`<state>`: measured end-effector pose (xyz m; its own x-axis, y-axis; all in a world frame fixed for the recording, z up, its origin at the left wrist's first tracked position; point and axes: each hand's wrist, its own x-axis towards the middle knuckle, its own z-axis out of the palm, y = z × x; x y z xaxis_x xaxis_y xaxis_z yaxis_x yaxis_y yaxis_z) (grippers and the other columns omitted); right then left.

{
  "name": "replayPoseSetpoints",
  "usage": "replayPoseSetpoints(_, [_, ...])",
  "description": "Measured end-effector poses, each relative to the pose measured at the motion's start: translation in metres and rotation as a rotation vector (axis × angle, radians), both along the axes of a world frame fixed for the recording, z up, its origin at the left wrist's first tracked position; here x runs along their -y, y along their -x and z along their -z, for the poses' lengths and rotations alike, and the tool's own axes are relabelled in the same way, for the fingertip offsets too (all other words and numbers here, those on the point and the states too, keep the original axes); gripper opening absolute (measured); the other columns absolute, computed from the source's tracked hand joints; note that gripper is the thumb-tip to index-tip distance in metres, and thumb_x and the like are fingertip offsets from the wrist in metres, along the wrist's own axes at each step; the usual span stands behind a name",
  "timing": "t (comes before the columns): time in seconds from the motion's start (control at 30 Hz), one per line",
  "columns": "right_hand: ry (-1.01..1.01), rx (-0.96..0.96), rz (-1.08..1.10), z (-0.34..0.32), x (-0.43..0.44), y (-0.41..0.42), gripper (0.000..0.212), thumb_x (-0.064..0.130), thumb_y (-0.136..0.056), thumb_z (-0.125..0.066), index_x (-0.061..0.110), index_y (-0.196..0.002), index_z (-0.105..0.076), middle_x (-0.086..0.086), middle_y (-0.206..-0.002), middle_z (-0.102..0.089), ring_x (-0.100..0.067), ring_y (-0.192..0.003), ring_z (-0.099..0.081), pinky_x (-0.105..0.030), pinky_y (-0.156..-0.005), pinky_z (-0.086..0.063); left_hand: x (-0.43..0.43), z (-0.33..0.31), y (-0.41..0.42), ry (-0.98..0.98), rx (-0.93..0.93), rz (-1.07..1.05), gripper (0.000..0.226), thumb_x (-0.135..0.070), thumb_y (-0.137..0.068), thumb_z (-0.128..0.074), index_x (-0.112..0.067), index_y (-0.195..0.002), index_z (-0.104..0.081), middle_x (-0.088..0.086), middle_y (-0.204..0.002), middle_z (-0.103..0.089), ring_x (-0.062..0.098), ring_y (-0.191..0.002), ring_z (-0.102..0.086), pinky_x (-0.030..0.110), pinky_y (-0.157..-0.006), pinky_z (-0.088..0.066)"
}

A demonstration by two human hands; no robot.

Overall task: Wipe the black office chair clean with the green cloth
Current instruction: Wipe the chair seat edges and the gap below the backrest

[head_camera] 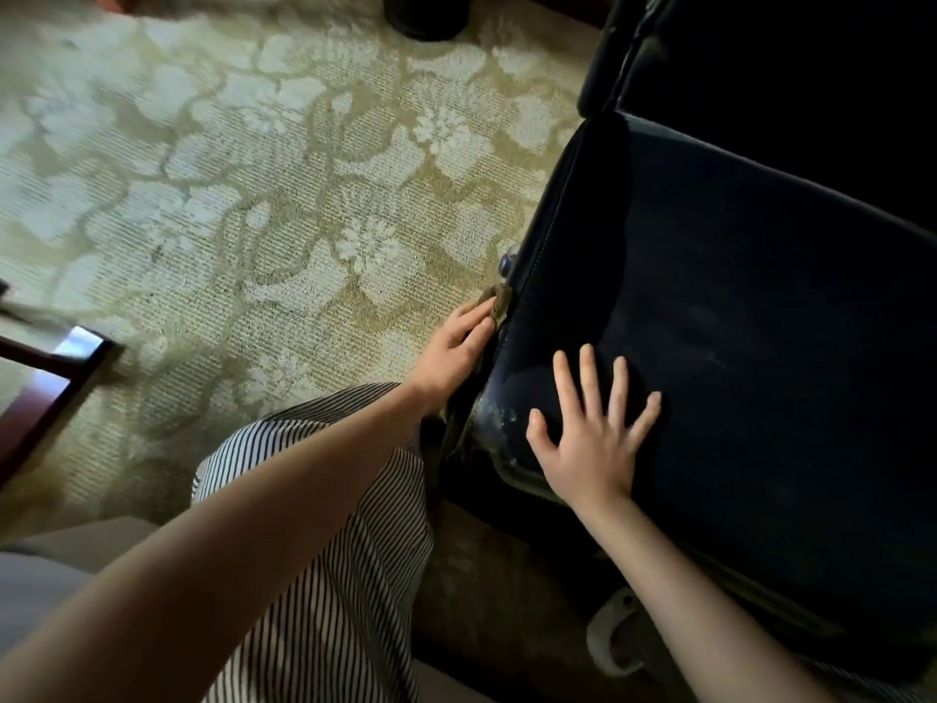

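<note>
The black office chair (735, 296) fills the right side, its dark seat cushion facing up. My right hand (590, 428) lies flat on the seat's near left corner, fingers spread. My left hand (454, 347) presses against the seat's left side edge, fingers fairly straight. A small bit of the cloth (499, 301) shows at its fingertips, looking brownish green in this light; most of it is hidden between hand and chair. The corner of the seat near my right thumb looks worn and scuffed.
A pale floral carpet (253, 195) covers the floor to the left. A dark wooden furniture corner (45, 388) juts in at far left. My striped skirt (324, 550) is below. A round dark object (426, 15) stands at the top. The chair armrest (613, 48) rises at upper right.
</note>
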<state>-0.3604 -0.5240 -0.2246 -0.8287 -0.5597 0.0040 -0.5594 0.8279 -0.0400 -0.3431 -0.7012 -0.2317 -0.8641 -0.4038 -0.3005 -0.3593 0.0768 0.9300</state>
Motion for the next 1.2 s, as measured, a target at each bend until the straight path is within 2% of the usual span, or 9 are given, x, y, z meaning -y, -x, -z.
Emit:
replayPoseSetpoints(0.13, [0.02,0.027,0.021,0.002,0.008,0.002,0.065,0.047,-0.083,-0.035,0.019,-0.141,-0.04,-0.012,-0.145,-0.041,-0.043,-0.133,-0.034,-0.072,-0.098,-0.018,0.003,0.001,-0.01,-0.028,-0.019,0.034,0.038,-0.008,-0.098,-0.04,-0.008,-0.136,-0.042,-0.012,-0.132,-0.033,-0.002,-0.123,-0.029,-0.009,-0.089,-0.016])
replayPoseSetpoints(0.23, [0.023,0.037,0.069,0.002,0.02,0.006,0.064,0.047,-0.084,-0.034,0.019,-0.141,-0.041,-0.011,-0.145,-0.042,-0.042,-0.133,-0.034,-0.073,-0.097,-0.017,0.008,0.003,-0.016,-0.153,-0.001,-0.043,0.037,-0.007,-0.098,-0.041,-0.007,-0.135,-0.044,-0.004,-0.138,-0.041,0.003,-0.124,-0.036,0.001,-0.097,-0.025])
replayPoseSetpoints(0.4, [0.069,0.073,0.163,0.004,0.042,0.012,0.066,0.048,-0.084,-0.03,0.02,-0.143,-0.039,-0.009,-0.149,-0.037,-0.041,-0.137,-0.028,-0.072,-0.099,-0.011,0.019,0.002,-0.027,-0.271,0.079,-0.138,0.036,-0.011,-0.098,-0.042,-0.014,-0.134,-0.047,-0.01,-0.12,-0.049,0.005,-0.109,-0.048,0.0,-0.079,-0.039])
replayPoseSetpoints(0.47, [0.079,0.093,0.204,0.003,0.051,0.015,0.068,0.05,-0.084,-0.026,0.021,-0.145,-0.035,-0.007,-0.152,-0.03,-0.039,-0.14,-0.021,-0.071,-0.101,-0.006,0.024,0.005,-0.032,-0.262,0.091,-0.158,0.034,-0.012,-0.098,-0.043,-0.017,-0.132,-0.049,-0.01,-0.12,-0.05,0.007,-0.112,-0.047,0.008,-0.088,-0.037])
replayPoseSetpoints(0.73, [0.042,0.131,0.288,0.0,0.073,0.024,0.068,0.051,-0.087,-0.016,0.027,-0.15,-0.014,0.0,-0.158,-0.009,-0.033,-0.145,0.0,-0.067,-0.105,0.005,0.034,0.004,-0.043,0.003,0.062,-0.099,0.033,-0.017,-0.099,-0.041,-0.016,-0.13,-0.052,-0.004,-0.13,-0.042,0.012,-0.122,-0.039,0.025,-0.105,-0.03])
replayPoseSetpoints(0.87, [0.056,0.154,0.312,-0.002,0.082,0.03,0.062,0.046,-0.094,-0.024,0.027,-0.151,-0.007,0.002,-0.159,-0.002,-0.032,-0.145,0.006,-0.066,-0.105,0.007,0.048,0.0,-0.012,0.32,0.003,-0.026,0.032,-0.009,-0.096,-0.045,-0.008,-0.127,-0.056,0.011,-0.13,-0.05,0.023,-0.12,-0.044,0.018,-0.096,-0.026])
replayPoseSetpoints(1.0, [0.066,0.163,0.335,-0.003,0.093,0.036,0.062,0.042,-0.097,-0.03,0.027,-0.151,-0.005,0.003,-0.159,0.002,-0.032,-0.144,0.009,-0.066,-0.104,0.009,0.057,0.0,0.012,0.575,-0.138,0.132,0.033,-0.01,-0.088,-0.047,0.001,-0.115,-0.063,0.023,-0.12,-0.058,0.037,-0.109,-0.054,0.033,-0.095,-0.031])
replayPoseSetpoints(1.13, [0.079,0.176,0.354,-0.004,0.098,0.038,0.06,0.042,-0.097,-0.027,0.027,-0.151,-0.005,0.002,-0.159,0.002,-0.033,-0.144,0.009,-0.066,-0.104,0.009,0.057,0.0,0.009,0.688,-0.169,0.108,0.03,-0.008,-0.09,-0.047,-0.001,-0.113,-0.065,0.024,-0.115,-0.059,0.022,-0.099,-0.046,0.02,-0.084,-0.023])
replayPoseSetpoints(1.2, [0.089,0.172,0.355,-0.004,0.097,0.038,0.062,0.044,-0.093,-0.021,0.026,-0.151,-0.007,0.002,-0.159,0.0,-0.033,-0.144,0.008,-0.067,-0.104,0.008,0.056,0.002,-0.004,0.732,-0.182,0.152,0.032,-0.015,-0.092,-0.044,-0.002,-0.113,-0.065,0.023,-0.116,-0.06,0.024,-0.093,-0.045,0.021,-0.084,-0.025])
